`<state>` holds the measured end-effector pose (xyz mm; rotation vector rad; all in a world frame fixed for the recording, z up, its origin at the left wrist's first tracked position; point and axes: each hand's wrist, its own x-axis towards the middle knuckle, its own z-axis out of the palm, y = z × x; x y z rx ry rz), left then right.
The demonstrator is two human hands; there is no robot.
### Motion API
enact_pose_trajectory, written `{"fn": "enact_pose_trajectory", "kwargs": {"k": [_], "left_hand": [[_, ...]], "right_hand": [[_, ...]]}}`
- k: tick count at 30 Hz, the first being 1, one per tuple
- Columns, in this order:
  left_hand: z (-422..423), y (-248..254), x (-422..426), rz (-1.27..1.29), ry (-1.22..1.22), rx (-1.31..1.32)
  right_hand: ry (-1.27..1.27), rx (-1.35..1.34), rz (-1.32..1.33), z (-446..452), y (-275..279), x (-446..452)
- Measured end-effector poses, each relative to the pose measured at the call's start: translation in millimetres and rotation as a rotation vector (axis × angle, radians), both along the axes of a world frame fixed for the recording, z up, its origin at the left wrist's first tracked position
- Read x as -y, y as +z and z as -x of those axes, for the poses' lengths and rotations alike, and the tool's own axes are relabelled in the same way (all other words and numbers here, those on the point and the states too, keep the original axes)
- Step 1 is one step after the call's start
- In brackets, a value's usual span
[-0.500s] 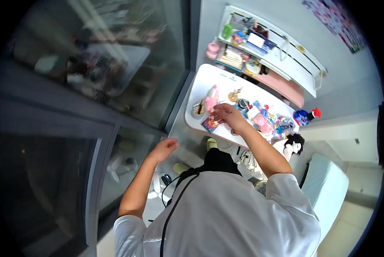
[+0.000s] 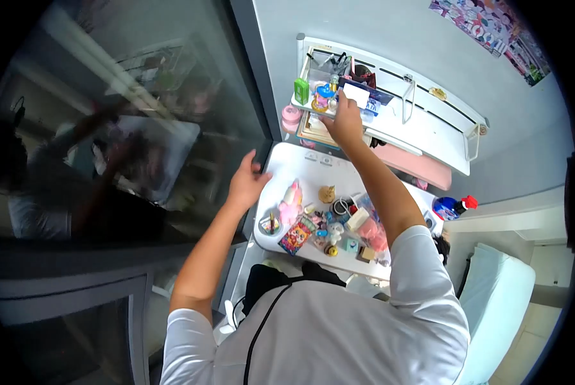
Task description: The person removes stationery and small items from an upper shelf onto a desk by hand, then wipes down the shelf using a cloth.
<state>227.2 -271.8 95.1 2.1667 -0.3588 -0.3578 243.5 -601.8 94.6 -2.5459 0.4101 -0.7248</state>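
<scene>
Toy (image 2: 323,94) near right hand (image 2: 347,123), well apart from left hand (image 2: 247,183)

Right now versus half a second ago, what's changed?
The right hand has gone from over the table up to the shelf; whether it grips anything is unclear. The left hand, empty, has come forward to the table's left edge. The pink plush toy and colourful packet stay on the table.
</scene>
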Motion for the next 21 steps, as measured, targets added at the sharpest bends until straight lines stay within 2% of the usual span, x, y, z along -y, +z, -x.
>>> {"fn": "enact_pose_trajectory", "kwargs": {"k": [2,7,10,17,21], "left_hand": [[-43.3,20.3,44.6,-0.068,-0.029,0.144],[-133.5,34.4,130.6,-0.07,-0.179,0.587],[-157.3,50.8,164.6,-0.224,-0.201,0.442],[-197.3,29.4,196.0,-0.205,-0.371,0.466],[-206.7,13.6,204.5,-0.193,-0.343,0.485]], "right_hand": [[-0.018,-0.156,0.017,-18.0,20.5,-4.3],[-0.085,-0.078,0.137,-50.2,1.1,-4.9],[-0.122,-0.033,0.085,-61.8,-12.1,-6.9],[-0.165,-0.169,-0.007,-75.5,-15.7,-2.0],[-0.134,-0.147,0.026,-83.5,-25.5,8.1]]}}
